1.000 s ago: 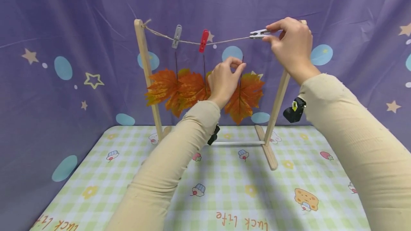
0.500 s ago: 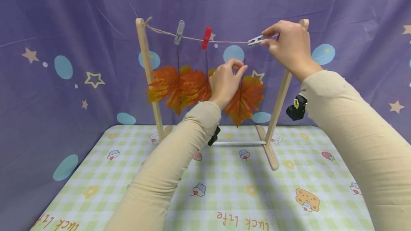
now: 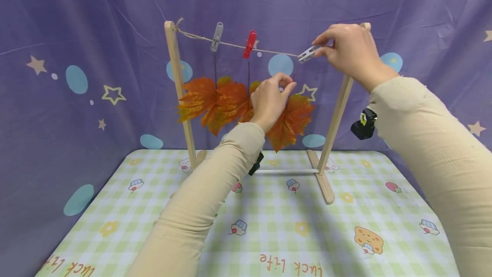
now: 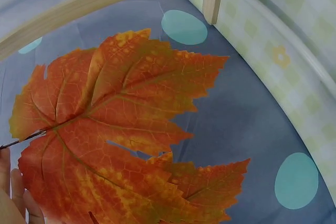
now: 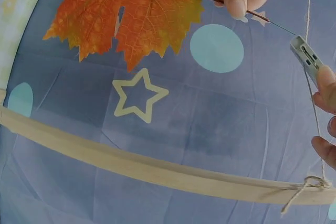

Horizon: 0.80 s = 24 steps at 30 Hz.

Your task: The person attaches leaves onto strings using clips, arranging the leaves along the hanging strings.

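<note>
My left hand (image 3: 268,101) pinches the dark stem of an orange maple leaf (image 3: 291,119), which hangs below the fingers. To the upper right, my right hand (image 3: 353,52) grips a grey clothespin (image 3: 307,54) between thumb and fingers. The clothespin is tilted, its nose end at the twine (image 3: 277,52). In the right wrist view, the stem (image 5: 257,16) ends in a thin wire that reaches the nose of the clothespin (image 5: 305,55); whether it is clamped I cannot tell. The leaf (image 4: 121,108) fills much of the left wrist view.
Another grey clothespin (image 3: 217,37) and a red clothespin (image 3: 250,44) sit on the twine, with more orange leaves (image 3: 200,97) hanging beneath. Wooden posts (image 3: 335,125) hold the twine, on a checked tablecloth (image 3: 269,208). A purple curtain (image 3: 115,25) stands behind.
The clothespin in my right hand has dipped and tilted nose-down, pulling the twine lower there. The leaf in my left hand has swung slightly left; the left hand has sunk a little.
</note>
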{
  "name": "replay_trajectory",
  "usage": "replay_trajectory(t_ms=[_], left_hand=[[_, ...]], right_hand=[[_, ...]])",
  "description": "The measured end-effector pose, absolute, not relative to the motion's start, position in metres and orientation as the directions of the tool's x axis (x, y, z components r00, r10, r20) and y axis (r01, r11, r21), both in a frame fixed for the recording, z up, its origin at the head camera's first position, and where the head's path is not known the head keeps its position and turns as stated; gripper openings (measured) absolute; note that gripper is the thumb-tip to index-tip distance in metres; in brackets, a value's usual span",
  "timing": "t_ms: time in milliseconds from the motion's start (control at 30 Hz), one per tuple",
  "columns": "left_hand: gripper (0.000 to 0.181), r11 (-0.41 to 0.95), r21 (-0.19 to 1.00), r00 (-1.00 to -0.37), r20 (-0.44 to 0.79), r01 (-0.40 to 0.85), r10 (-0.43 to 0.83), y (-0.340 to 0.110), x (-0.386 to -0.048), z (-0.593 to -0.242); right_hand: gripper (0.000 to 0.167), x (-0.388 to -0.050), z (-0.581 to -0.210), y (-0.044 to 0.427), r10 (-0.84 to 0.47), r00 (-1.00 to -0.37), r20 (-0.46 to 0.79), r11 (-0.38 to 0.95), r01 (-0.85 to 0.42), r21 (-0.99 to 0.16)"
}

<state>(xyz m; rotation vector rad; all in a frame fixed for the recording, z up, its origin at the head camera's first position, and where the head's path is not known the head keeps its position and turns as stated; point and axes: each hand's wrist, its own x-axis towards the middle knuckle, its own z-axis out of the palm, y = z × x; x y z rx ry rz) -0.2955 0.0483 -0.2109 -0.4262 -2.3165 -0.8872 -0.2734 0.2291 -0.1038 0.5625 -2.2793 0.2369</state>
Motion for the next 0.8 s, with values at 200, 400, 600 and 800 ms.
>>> replay_trajectory(t_ms=[200,400,600,800], left_hand=[[0.024,0.734,0.462,-0.746,0.659,0.498,0.092,0.052,-0.297,-0.209],[0.019,0.736,0.446,-0.733,0.673,0.509,0.099,0.057,-0.297,-0.206],[0.018,0.741,0.424,-0.708,0.700,0.520,0.096,0.059,-0.295,-0.204],[0.019,0.745,0.405,-0.683,0.725,0.529,0.091,0.058,-0.296,-0.204]], right_hand=[[0.021,-0.270,-0.098,0.229,-0.376,-0.631,0.678,0.876,-0.480,0.039],[0.019,-0.267,-0.094,0.230,-0.420,-0.632,0.651,0.864,-0.498,0.074],[0.021,-0.268,-0.091,0.231,-0.425,-0.668,0.611,0.866,-0.497,0.059],[0.027,-0.268,-0.088,0.230,-0.430,-0.706,0.563,0.866,-0.499,0.035]])
